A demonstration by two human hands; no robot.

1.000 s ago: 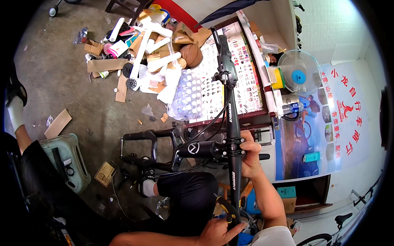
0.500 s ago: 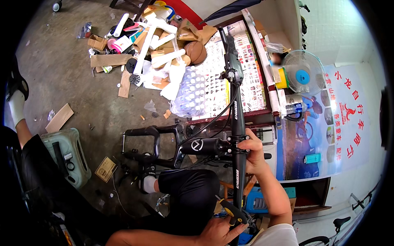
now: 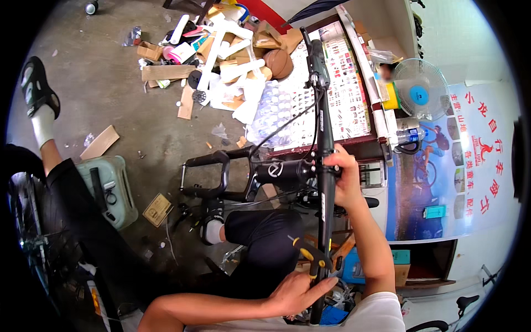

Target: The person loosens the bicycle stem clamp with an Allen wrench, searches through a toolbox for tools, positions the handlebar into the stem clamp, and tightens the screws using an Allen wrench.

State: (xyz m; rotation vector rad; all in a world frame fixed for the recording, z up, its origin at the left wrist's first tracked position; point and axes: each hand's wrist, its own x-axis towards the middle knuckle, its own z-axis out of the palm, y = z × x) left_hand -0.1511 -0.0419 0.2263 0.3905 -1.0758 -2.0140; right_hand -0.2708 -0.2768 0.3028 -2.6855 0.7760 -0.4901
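Note:
A black bicycle handlebar (image 3: 327,205) runs up the middle, joined at its stem to a thick black head tube and a suspension fork (image 3: 221,176) lying to the left. My right hand (image 3: 345,176) is closed round the bar beside the stem, thumb across it. At the bar's near end, my left hand (image 3: 296,293) is closed on a branched yellow-and-black hand tool (image 3: 311,257) with a thin metal tip. Its thumb lies across the bar; the undersides of its fingers are hidden. Thin black cables (image 3: 287,126) loop off the bar.
A grey-green tool case (image 3: 126,202) and a cardboard piece (image 3: 157,209) lie on the floor at left. Cardboard scraps, a basketball (image 3: 277,63) and wrapped bottles (image 3: 271,113) are heaped far off. A fan (image 3: 418,91) stands at right. My knee (image 3: 271,227) is under the fork.
The whole view has shifted, so the scene sits further right. The yellow-and-black tool has turned and lifted above my left hand, its tip now showing. My right hand keeps its grip near the stem.

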